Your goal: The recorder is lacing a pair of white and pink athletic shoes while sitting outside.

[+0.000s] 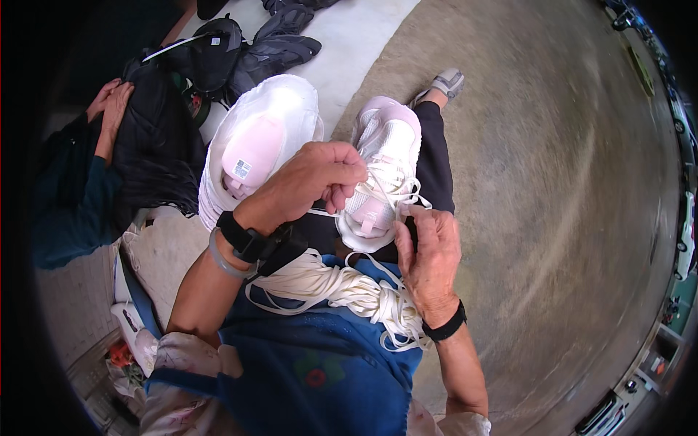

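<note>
A white and pink sneaker [378, 145] rests on my lap, its toe pointing away from me and white laces [389, 182] threaded across its front. Over its left side, my left hand [316, 182] is closed, fingertips pinching a lace. My right hand [429, 251] is at the shoe's near right, with thumb and curled fingers at a lace end; the exact grip is partly hidden. Left of the shoe lies a white piece with a pink inner face [254, 149] and a small label, partly behind my left forearm. A bundle of loose off-white laces [349, 291] lies on my blue apron [313, 363].
To the left, another person's hands [113, 105] rest on black material [153, 138]. Black shoe parts [276, 54] lie beyond on a pale surface [363, 36]. Concrete floor [552, 182] spreads to the right, with parked vehicles [683, 232] along the far edge.
</note>
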Action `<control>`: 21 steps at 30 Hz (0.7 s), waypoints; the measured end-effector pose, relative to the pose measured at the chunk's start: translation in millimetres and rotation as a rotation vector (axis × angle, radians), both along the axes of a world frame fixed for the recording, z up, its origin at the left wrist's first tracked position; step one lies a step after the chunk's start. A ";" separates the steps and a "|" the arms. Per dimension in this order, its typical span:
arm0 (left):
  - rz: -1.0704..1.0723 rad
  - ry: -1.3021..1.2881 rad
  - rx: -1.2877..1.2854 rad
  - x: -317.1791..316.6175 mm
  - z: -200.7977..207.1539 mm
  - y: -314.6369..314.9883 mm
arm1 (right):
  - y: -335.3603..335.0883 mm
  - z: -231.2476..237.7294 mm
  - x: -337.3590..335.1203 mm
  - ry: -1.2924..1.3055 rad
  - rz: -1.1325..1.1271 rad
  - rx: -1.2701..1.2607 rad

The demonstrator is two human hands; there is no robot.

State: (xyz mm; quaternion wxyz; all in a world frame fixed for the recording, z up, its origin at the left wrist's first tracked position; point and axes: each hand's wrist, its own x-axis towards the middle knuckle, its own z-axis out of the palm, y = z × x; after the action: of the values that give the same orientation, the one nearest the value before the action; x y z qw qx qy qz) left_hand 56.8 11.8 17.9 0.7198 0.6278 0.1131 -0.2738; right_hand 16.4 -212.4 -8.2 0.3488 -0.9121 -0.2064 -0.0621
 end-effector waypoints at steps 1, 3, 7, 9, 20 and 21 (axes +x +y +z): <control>0.003 0.000 -0.002 2.0 0.7 -0.6 | 2.6 2.2 1.7 0.000 0.003 -0.002; -0.082 -0.017 0.006 7.5 4.4 -5.9 | 13.0 10.2 7.8 0.213 -0.069 0.079; -0.147 -0.065 0.048 26.6 0.9 -21.8 | 31.6 5.9 26.5 0.177 0.008 0.170; -0.162 -0.089 0.133 27.8 1.8 -25.4 | 33.3 0.1 30.7 0.161 0.033 0.244; 0.168 -0.192 -0.012 30.6 -17.6 -5.7 | 47.8 -3.5 60.2 0.499 -0.034 0.281; 0.174 -0.190 0.058 32.2 -18.1 -4.8 | 50.3 -4.1 64.7 0.497 -0.036 0.281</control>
State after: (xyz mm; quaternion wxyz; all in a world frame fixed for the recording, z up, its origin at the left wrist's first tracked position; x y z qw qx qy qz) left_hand 89.0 7.0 -0.2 0.7299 0.6591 0.1061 -0.1465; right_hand 81.1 -162.0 -12.3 0.5107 -0.8454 -0.0876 0.1294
